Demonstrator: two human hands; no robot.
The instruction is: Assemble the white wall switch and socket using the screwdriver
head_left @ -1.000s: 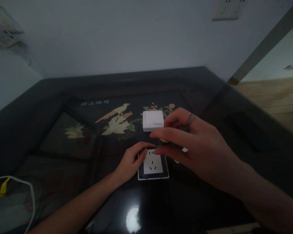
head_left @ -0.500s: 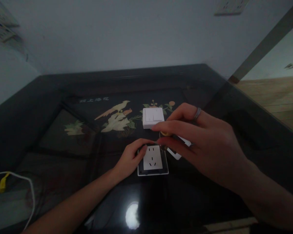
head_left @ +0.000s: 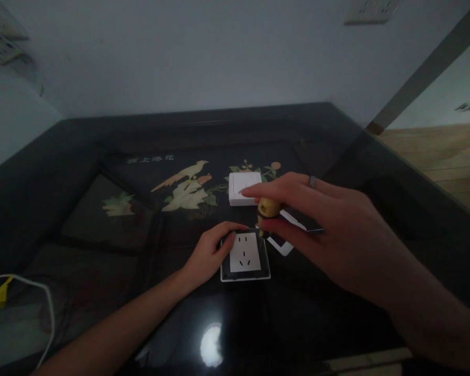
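Note:
A white socket panel (head_left: 245, 256) with a dark surround lies on the black table. My left hand (head_left: 213, 248) grips its upper left edge, the thumb on the panel face and the fingers along the top. Above its upper right corner, my right hand (head_left: 317, 224) pinches a small yellow-handled tool (head_left: 269, 207) between thumb and fingers. The tool's tip is too small to make out. Just behind, a white switch (head_left: 245, 187) sits beneath my right index fingertip. A white frame piece (head_left: 284, 245) lies partly hidden under my right hand.
The glossy black table (head_left: 196, 122) has a bird-and-flower inlay and stands against a wall. A white cable (head_left: 49, 297) with a yellow tag (head_left: 2, 293) runs along the left. Wall sockets (head_left: 370, 10) show at the upper right and upper left.
My right hand's fingers have shifted around the tool, and more of its yellow handle shows. My left hand and the socket panel stay in place.

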